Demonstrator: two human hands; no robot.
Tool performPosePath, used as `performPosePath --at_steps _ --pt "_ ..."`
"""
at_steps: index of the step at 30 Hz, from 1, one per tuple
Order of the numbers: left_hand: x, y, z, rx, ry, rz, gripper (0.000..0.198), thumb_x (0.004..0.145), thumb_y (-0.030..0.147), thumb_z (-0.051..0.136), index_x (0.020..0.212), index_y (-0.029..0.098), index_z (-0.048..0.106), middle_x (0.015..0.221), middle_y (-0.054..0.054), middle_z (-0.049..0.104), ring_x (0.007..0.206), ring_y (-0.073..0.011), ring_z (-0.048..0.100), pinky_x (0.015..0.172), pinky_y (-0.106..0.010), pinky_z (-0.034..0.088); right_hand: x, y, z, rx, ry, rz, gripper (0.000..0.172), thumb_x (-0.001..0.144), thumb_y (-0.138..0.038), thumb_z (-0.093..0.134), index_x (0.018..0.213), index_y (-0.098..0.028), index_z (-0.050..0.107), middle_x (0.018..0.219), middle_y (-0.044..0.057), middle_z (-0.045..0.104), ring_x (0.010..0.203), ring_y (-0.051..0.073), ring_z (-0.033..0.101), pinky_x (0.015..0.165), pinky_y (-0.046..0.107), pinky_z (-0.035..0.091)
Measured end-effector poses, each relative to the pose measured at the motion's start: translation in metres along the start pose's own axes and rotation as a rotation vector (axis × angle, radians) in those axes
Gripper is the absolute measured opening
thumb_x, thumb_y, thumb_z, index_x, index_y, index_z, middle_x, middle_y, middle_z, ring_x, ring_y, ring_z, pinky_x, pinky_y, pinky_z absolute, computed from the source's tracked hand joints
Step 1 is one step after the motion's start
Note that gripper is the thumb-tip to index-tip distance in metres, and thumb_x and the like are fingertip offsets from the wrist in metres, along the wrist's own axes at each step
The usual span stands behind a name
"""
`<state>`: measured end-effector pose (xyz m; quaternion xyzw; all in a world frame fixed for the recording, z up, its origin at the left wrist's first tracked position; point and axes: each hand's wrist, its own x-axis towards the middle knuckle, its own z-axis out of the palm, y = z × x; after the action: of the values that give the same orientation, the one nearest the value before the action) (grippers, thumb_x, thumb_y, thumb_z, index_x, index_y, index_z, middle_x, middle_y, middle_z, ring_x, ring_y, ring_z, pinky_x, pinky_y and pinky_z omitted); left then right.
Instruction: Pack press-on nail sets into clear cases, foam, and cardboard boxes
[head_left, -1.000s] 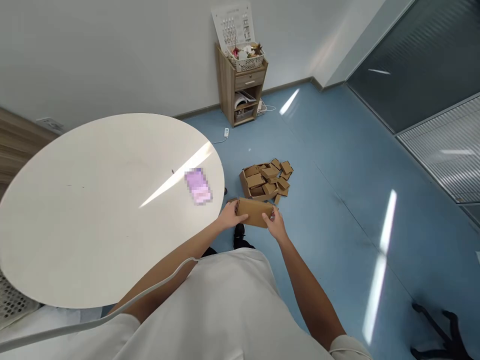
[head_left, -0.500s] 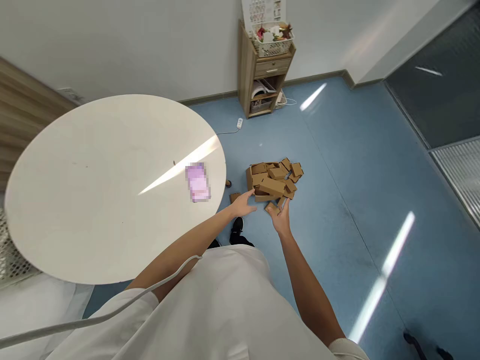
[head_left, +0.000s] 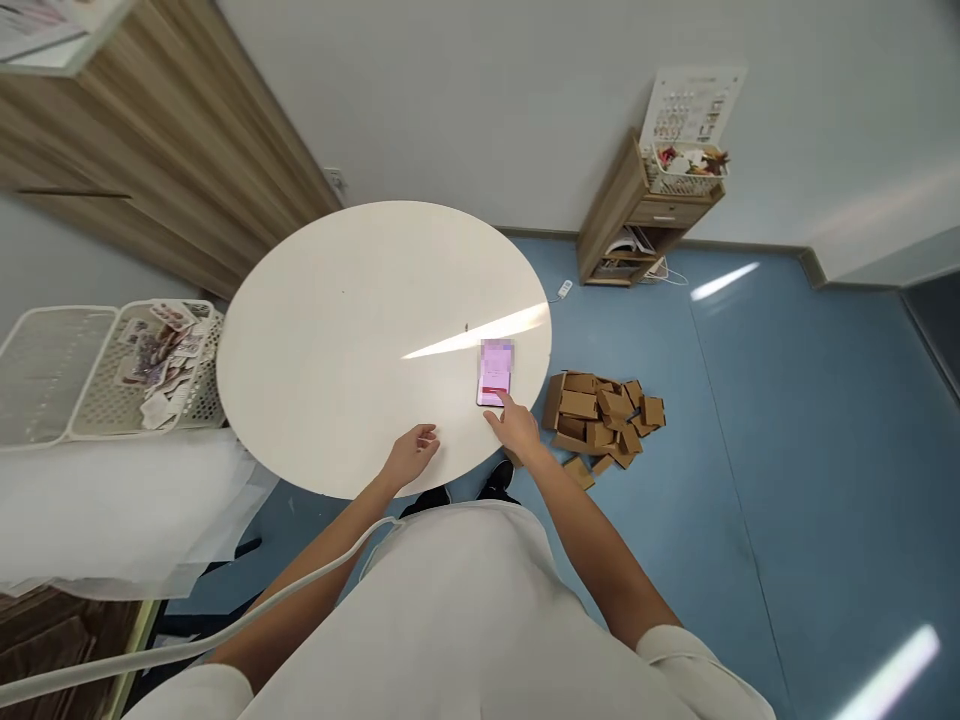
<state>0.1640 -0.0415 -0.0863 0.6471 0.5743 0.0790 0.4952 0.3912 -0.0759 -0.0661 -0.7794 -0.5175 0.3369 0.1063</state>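
A phone [head_left: 496, 372] with a lit pink-purple screen, partly blurred, lies flat on the white oval table [head_left: 337, 350] near its right edge. My right hand [head_left: 516, 425] is at the phone's lower edge, its index finger stretched onto the bottom of the screen and its thumb apart. The hand holds nothing. Over the table's front edge is my left hand [head_left: 411, 455], empty, with loosely bent fingers, a short way left of the phone.
Brown cardboard boxes [head_left: 600, 410] lie heaped on the blue floor right of the table. A white basket [head_left: 202, 385] of printed pieces stands at the left. A small wooden cabinet [head_left: 611, 215] is against the back wall, near a power strip [head_left: 565, 290]. A white cable [head_left: 225, 635] crosses my left arm.
Both hands have left the cardboard boxes and come over to the table. My right index finger is now on the phone. The view has turned left, showing the basket.
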Motion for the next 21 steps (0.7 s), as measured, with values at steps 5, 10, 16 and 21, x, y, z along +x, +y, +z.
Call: performPosePath --at_steps 5,10,16,21 --pt "-0.017 -0.055 -0.043 -0.016 0.052 -0.048 0.043 0.072 0.040 0.049 0.107 0.016 0.052 0.093 -0.006 0.061 0.078 -0.0159 0.060 0.070 -0.030 0.048 0.028 -0.037 0.014 -0.205 0.013 0.068 0.059 0.081 -0.049 0.038 0.132 -0.021 0.027 0.099 0.012 0.061 0.092 0.028 0.056 0.075 0.037 0.039" --pt "-0.030 -0.088 -0.075 -0.062 0.041 -0.060 0.041 0.072 0.040 0.048 0.105 0.016 0.054 0.091 -0.006 0.061 0.076 -0.0159 0.059 0.070 -0.030 0.048 0.032 -0.045 0.026 -0.241 0.045 0.204 0.062 0.080 -0.049 0.039 0.133 -0.021 0.024 0.098 0.013 0.061 0.090 0.027 0.056 0.073 0.037 0.038" --pt "-0.042 -0.110 -0.106 -0.143 0.074 -0.069 0.043 0.072 0.041 0.049 0.107 0.017 0.054 0.096 -0.008 0.061 0.080 -0.0173 0.059 0.069 -0.029 0.048 0.007 -0.067 0.042 -0.145 0.203 0.147 0.060 0.082 -0.046 0.036 0.133 -0.019 0.023 0.080 0.006 0.060 0.076 0.021 0.057 0.062 0.029 0.038" --pt "-0.047 -0.119 -0.128 -0.210 0.216 -0.076 0.043 0.072 0.040 0.049 0.107 0.016 0.053 0.098 -0.009 0.061 0.083 -0.0178 0.058 0.071 -0.029 0.048 -0.002 -0.112 0.067 -0.069 0.219 -0.125 0.057 0.081 -0.041 0.038 0.131 -0.017 0.027 0.066 -0.001 0.053 0.059 0.015 0.052 0.054 0.025 0.036"
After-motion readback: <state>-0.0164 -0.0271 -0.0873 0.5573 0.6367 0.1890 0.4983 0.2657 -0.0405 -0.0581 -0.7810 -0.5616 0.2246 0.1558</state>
